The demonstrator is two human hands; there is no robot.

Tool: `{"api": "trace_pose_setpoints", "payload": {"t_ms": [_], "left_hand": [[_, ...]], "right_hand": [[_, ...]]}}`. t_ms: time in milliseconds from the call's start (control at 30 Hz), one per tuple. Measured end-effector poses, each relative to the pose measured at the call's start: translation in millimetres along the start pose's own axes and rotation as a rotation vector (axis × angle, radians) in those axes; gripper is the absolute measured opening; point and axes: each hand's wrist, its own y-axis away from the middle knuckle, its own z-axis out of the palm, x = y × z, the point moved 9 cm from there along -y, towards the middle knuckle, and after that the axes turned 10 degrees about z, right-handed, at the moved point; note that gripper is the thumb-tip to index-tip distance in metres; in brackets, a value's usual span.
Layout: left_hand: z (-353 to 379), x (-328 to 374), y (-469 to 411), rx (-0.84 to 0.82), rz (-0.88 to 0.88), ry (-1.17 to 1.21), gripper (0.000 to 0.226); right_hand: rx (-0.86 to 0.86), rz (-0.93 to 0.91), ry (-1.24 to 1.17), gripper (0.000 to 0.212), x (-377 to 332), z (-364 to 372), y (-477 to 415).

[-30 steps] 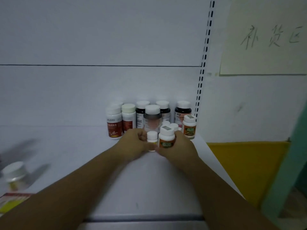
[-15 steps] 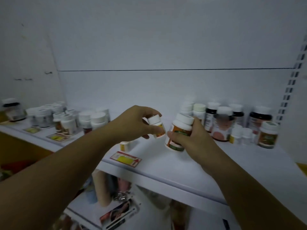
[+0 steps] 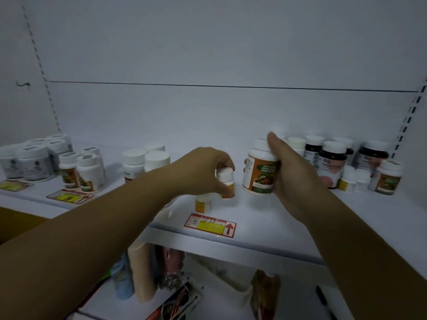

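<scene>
Over the white shelf [image 3: 288, 215], a small bottle [image 3: 226, 179] is pinched upright by the left hand [image 3: 203, 169], just right of its standing twin [image 3: 202, 204]; a larger bottle [image 3: 260, 174] is gripped in the right hand [image 3: 293, 179].

Shop, pharmacy-type aisle. White metal shelf [image 3: 288, 218] on slotted wall uprights [image 3: 410, 116]; red-and-yellow paper price tags [image 3: 210, 225] stuck along front edge. Stock in same-kind clusters: white-capped plastic jars [image 3: 34, 162] at left end, dark brown bottles [image 3: 332, 155] at back right corner. Orange-labelled white plastic bottle [image 3: 261, 174] matches twin [image 3: 389, 176] at right end. More packaged goods [image 3: 142, 276] on lower shelf [image 3: 219, 284].
</scene>
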Motion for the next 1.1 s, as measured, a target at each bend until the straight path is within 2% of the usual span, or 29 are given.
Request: {"api": "trace_pose_setpoints", "payload": {"t_ms": [167, 267, 333, 400, 467, 533, 600, 733, 900, 1000, 1100], "left_hand": [[32.4, -9.6, -3.9, -0.213, 0.032, -0.069, 0.051], [41.4, -16.9, -4.1, -0.255, 0.042, -0.094, 0.053], [41.3, -20.6, -3.6, -0.251, 0.031, -0.079, 0.059], [28.6, -17.4, -1.0, -0.182, 0.024, 0.014, 0.071], [-2.0, -10.5, 5.9, -0.035, 0.022, 0.252, 0.084], [-36.0, -6.2, 18.3, 0.041, 0.007, 0.412, 0.095], [-60.6, -5.0, 31.9, 0.046, -0.036, 0.459, 0.098], [-101.0, -22.3, 56.8, 0.224, -0.188, 0.432, 0.085], [-144.3, -53.1, 105.9, 0.460, -0.259, 0.356, 0.045], [-165.5, -75.8, 137.7, 0.536, -0.257, 0.315, 0.041], [-179.8, -104.5, 164.7, 0.545, -0.244, 0.264, 0.042]], "right_hand": [[0.006, -0.006, 0.143, 0.029, 1.8, 0.4, 5.3], [-0.036, -0.066, 0.212, 0.022, -9.3, 7.5, 8.3], [-0.057, -0.103, 0.228, 0.032, -17.0, 11.1, 7.8], [-0.088, -0.127, 0.254, 0.050, -25.3, 17.0, 7.2], [-0.139, -0.147, 0.258, 0.060, -35.1, 25.9, 3.8], [-0.173, -0.159, 0.200, 0.057, -47.8, 36.5, -1.3], [-0.215, -0.219, 0.180, 0.051, -64.3, 53.5, -4.1], [-0.351, -0.317, 0.233, 0.053, -84.6, 107.6, -3.0], [-0.452, -0.337, 0.234, 0.034, -90.6, 172.6, 2.5], [-0.472, -0.367, 0.269, 0.032, -91.7, 213.9, 10.3], [-0.466, -0.420, 0.326, 0.028, -90.3, 253.1, 18.3]]}}
